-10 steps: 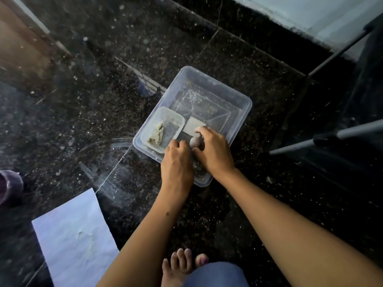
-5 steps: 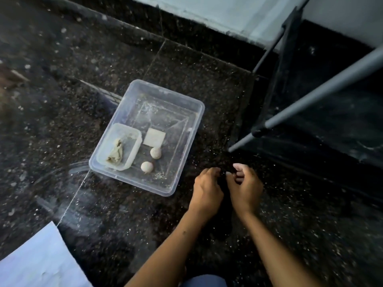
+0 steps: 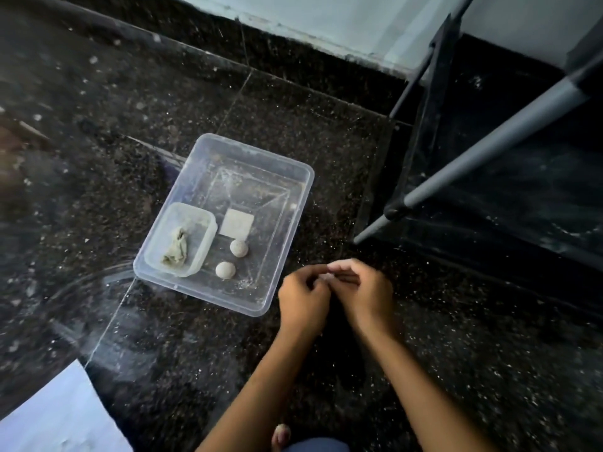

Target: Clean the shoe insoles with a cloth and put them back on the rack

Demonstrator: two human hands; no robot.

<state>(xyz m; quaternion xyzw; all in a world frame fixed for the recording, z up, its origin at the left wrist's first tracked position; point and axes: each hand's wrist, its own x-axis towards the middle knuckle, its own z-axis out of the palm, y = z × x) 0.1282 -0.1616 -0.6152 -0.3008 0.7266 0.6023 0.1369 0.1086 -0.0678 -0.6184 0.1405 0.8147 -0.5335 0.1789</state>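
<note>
Floor's dark speckled granite tile (image 3: 326, 141), pretty dusty. Sitting right on it: a clear plastic tub (image 3: 293, 230) around the middle, a sheet of white paper (image 3: 62, 419) down at 7 o'clock, and the black rack (image 3: 489, 151) with grey tubes standing at 2 o'clock.

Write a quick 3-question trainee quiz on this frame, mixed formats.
1. True or false: the left hand and right hand are inside the clear plastic bin.
2. How many small pale balls lie in the bin?
3. Where is the crumpled cloth? A) on the floor B) in the small inner tub C) on the rack

Key:
1. False. Both hands are together above the floor, just outside the bin's near right corner.
2. Two, near the flat pale square.
3. B
</note>
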